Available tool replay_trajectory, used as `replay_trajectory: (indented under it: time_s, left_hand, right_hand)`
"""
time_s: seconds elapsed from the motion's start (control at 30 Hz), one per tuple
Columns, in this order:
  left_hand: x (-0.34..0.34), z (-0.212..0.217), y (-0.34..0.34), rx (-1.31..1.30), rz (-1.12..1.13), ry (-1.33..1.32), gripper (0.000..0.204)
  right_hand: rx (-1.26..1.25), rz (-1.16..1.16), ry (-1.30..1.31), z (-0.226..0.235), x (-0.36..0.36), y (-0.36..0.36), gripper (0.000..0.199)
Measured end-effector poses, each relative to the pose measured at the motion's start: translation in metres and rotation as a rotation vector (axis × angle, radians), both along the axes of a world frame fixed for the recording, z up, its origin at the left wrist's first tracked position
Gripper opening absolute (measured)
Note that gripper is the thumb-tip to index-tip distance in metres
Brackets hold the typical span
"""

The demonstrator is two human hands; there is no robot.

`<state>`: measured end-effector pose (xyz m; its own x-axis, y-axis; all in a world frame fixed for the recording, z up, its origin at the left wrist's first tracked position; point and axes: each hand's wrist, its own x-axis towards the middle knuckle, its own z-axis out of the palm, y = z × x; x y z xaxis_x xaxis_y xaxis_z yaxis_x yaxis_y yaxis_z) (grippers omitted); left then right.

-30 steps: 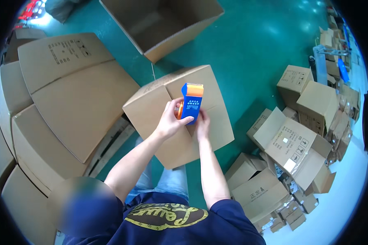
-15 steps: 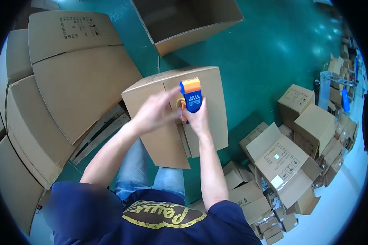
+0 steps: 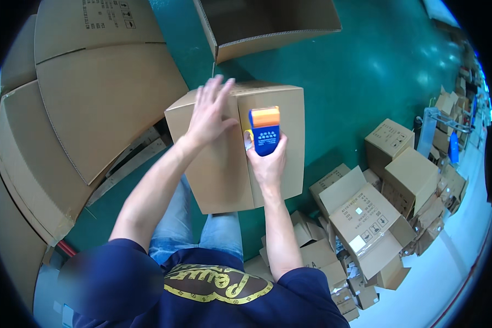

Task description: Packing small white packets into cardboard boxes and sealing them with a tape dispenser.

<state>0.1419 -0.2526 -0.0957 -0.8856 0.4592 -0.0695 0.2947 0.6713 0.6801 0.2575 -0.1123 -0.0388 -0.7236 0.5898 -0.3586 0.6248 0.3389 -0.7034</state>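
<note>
A brown cardboard box (image 3: 218,175) stands before me, its two top flaps folded in and meeting at a seam. On the flap left of the seam lies my left hand (image 3: 210,112), fingers stretched toward the far edge and thumb out to the side. My right hand (image 3: 270,164) is closed round a blue and orange tape dispenser (image 3: 266,134), held over the right flap near the seam. The dispenser's orange end points away from me. Part of a tape roll shows at its left side.
Large cardboard boxes (image 3: 109,104) are stacked on my left. An open-topped box (image 3: 268,46) stands beyond mine on the green floor (image 3: 366,65). To the right is a pile of loose and opened cartons (image 3: 366,218), with a blue-grey trolley (image 3: 429,131) behind it.
My left hand has left the dispenser and moved onto the left flap, toward the far edge. The flaps now sit flatter and closer together. The dispenser has shifted slightly right.
</note>
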Motion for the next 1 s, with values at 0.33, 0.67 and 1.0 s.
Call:
replay_trajectory:
  time_s: [0.33,0.67,1.0]
  left_hand:
    - [-0.04,-0.037,-0.007,-0.157,-0.269,-0.568,0.102]
    - [-0.061,-0.068,-0.006,0.247,-0.316,-0.708,0.059]
    - [-0.068,-0.058,-0.007,0.238,-0.182,-0.797,0.064]
  right_hand:
    - [-0.053,0.176,0.04,0.009,-0.024,0.003,0.059]
    - [0.014,-0.032,0.078,-0.03,-0.047,-0.029,0.064]
    - [0.114,0.075,-0.013,-0.041,-0.024,-0.038,0.068]
